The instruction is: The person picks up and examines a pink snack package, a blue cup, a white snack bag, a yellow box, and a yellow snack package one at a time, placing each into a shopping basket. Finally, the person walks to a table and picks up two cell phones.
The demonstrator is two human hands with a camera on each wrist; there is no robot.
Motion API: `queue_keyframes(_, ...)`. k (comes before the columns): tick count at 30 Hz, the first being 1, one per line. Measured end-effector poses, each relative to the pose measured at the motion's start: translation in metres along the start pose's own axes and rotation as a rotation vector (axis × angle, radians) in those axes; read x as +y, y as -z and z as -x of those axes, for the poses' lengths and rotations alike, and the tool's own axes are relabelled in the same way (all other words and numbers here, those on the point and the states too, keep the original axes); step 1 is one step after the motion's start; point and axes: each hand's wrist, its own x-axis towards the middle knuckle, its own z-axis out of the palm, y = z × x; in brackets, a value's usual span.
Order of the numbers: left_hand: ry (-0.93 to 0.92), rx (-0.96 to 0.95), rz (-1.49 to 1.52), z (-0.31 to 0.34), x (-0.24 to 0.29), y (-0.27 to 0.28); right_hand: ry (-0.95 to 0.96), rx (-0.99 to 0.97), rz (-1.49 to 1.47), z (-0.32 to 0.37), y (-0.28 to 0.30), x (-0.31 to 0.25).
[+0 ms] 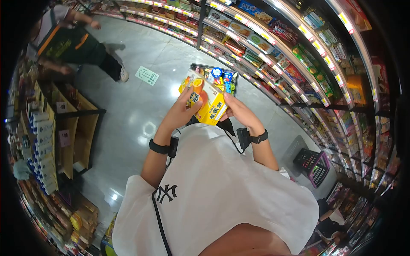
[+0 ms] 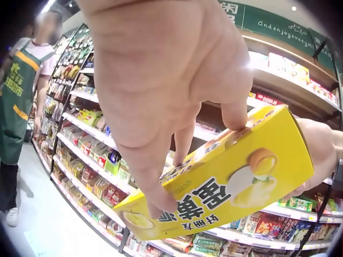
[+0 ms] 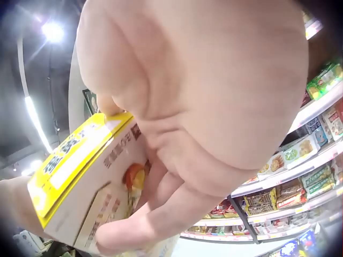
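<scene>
In front of the chest, both hands hold a yellow and white box of egg pies [image 1: 209,100], tilted, with printed fruit and egg pictures. My left hand [image 1: 179,112] grips its left end, the thumb and fingers spread across opposite edges in the left wrist view. At the other end my right hand [image 1: 241,114] has its thumb on the top edge and fingers along the white panel [image 3: 107,187]. Just beyond the box is a dark-rimmed shopping basket [image 1: 234,73] holding several colourful snack packs [image 1: 218,73], partly hidden by the box.
Long shelves of packaged snacks [image 1: 265,42] curve along the right. A person in a green apron [image 1: 68,45] stands at the far left. Wooden display shelving [image 1: 79,132] is on the left. A black basket with purple trim [image 1: 316,167] sits on the floor at right.
</scene>
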Motion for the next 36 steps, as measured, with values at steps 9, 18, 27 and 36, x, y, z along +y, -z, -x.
queue_keyframes(9, 0.364, -0.148, -0.016, -0.048, -0.052, -0.015, -0.255, -0.025, -0.036, -0.023, 0.047, 0.036)
queue_keyframes(18, 0.364, -0.23, -0.334, -0.165, -0.172, -0.071, -0.453, 0.071, -0.068, -0.107, 0.136, 0.092)
queue_keyframes(27, 0.348, 0.029, -0.51, -0.292, -0.321, -0.135, -0.51, 0.191, -0.088, -0.271, 0.251, 0.236)
queue_keyframes(36, 0.422, -0.066, -0.672, -0.351, -0.407, -0.127, -0.556, 0.152, -0.405, -0.394, 0.316, 0.398)
